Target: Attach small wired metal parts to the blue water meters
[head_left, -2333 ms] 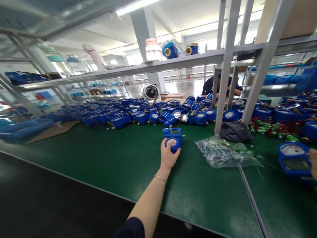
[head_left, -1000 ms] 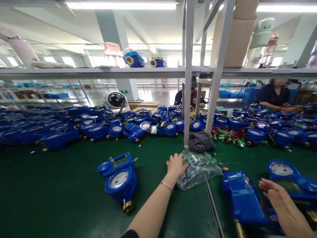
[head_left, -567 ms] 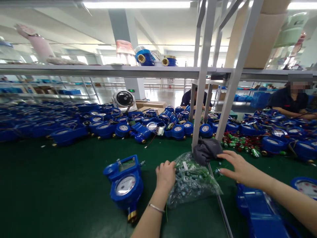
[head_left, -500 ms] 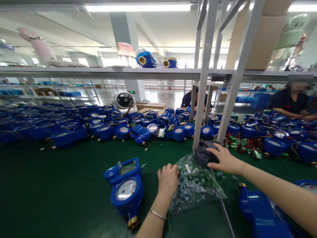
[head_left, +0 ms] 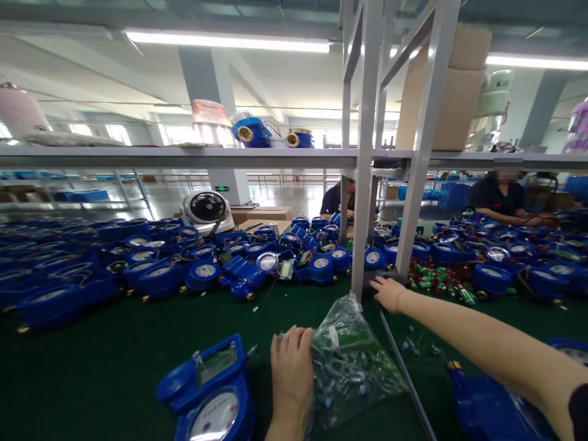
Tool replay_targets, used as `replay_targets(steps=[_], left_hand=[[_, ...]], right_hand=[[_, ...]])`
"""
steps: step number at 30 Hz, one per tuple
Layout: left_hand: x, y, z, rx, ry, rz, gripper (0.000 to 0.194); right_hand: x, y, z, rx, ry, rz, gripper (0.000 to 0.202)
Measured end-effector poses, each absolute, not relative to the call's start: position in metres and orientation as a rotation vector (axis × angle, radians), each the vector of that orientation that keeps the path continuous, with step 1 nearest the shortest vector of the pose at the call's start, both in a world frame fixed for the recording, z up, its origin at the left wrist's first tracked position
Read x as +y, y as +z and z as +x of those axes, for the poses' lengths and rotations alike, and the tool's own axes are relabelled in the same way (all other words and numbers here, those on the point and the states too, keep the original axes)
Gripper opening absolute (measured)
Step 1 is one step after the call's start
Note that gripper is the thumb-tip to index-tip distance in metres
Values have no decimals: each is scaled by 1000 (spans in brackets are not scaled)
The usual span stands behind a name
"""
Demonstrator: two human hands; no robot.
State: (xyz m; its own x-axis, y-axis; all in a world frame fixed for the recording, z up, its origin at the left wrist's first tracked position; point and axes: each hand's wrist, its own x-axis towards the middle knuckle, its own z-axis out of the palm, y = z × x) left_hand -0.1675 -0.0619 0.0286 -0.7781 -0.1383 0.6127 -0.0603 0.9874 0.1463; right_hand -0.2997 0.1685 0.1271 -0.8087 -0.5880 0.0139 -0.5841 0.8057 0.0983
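A clear plastic bag (head_left: pixel 353 367) full of small pale-blue and green parts lies on the green table. My left hand (head_left: pixel 291 367) is closed on its left edge, the thumb hidden from view. At the foot of the grey post, my right hand (head_left: pixel 388 294) reaches forward with its fingers on a dark grey soft bundle (head_left: pixel 379 275), mostly covered by the hand and post. A blue water meter (head_left: pixel 209 392) with a round dial lies left of my left hand. Below my right forearm is another blue meter (head_left: pixel 496 398), partly out of view.
Grey shelf posts (head_left: pixel 367 184) rise from the table and carry a shelf (head_left: pixel 184 158). Many blue meters (head_left: pixel 202 272) crowd the back. Green cylindrical parts (head_left: pixel 441 282) lie right of the posts. A thin metal bar (head_left: pixel 407 373) runs toward me. Two people sit across the table.
My right hand has moved the dark bundle forward to the foot of the posts. The bag's upper part now shows uncovered. The view has tilted up and turned right.
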Motion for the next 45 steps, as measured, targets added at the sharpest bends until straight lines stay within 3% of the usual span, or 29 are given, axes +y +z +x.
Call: replay_targets(steps=[6,9,12,17,22,27,35,45], left_hand=[[-54,13,-168,-2572,-295,347,30],[-55,8,-168,-2551,-330,426,33],[-59,8,-167,-2544,-387,493,38],[-68,12,-170,-2513,-607,469,49],[-73,11,-175,-2470,-743,456,53],[-75,6,-174,-2430,-718,477,50],[-78,3,-176,-2366,-692,501,51],[-77,10,-167,-2362,-667,567,44]], right_hand=[[147,88,-259,-3132,-471,1099,30],[152,70,-247,-3201,-591,1117,55],[161,62,-244,-3157,-442,1172,78],[149,62,-235,-2957,15,1456,75],[121,51,-236,-2917,306,1492,93],[122,46,-253,-3056,337,1379,65],[123,62,-240,-3138,43,1337,30],[142,125,-253,-2890,218,1048,32]])
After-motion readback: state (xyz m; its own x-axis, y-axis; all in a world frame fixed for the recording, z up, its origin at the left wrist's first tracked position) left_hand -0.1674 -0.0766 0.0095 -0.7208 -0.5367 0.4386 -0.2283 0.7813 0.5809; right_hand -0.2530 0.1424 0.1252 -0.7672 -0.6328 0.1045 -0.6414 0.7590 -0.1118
